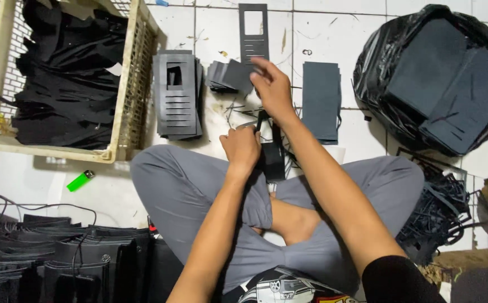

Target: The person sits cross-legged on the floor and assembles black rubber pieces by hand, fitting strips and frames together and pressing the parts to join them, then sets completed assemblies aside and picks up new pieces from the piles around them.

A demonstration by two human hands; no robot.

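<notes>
Legs (322,196) in grey trousers are folding across each other on the white tile floor (367,146), and a bare foot (291,221) is peeking out between them. A pile of finished black pieces (59,258) is lying at the person's left side, down in the near corner. A green lighter (79,180) is resting on the floor a little farther out.

The left hand (240,148) is curling tight around a black piece (272,160) and something small and shiny, just past the knees. I cannot tell what the shiny thing is. The right hand (272,87) is reaching farther out, and its fingers are pinching a dark grey card (237,76) from a small fanned heap.

Thin black scraps (238,109) are lying all around the hands. A stack of cut sheets (176,95) with slots and a window is sitting to the left of the heap. A plain dark stack (321,101) is sitting to the right. One long cut strip (253,31) is lying alone beyond the hands.

A cream plastic crate (134,84) full of black pieces is standing far left. A black plastic bag (378,67) holding big dark sheets is sitting far right, with tangled black offcuts (440,207) near it.
</notes>
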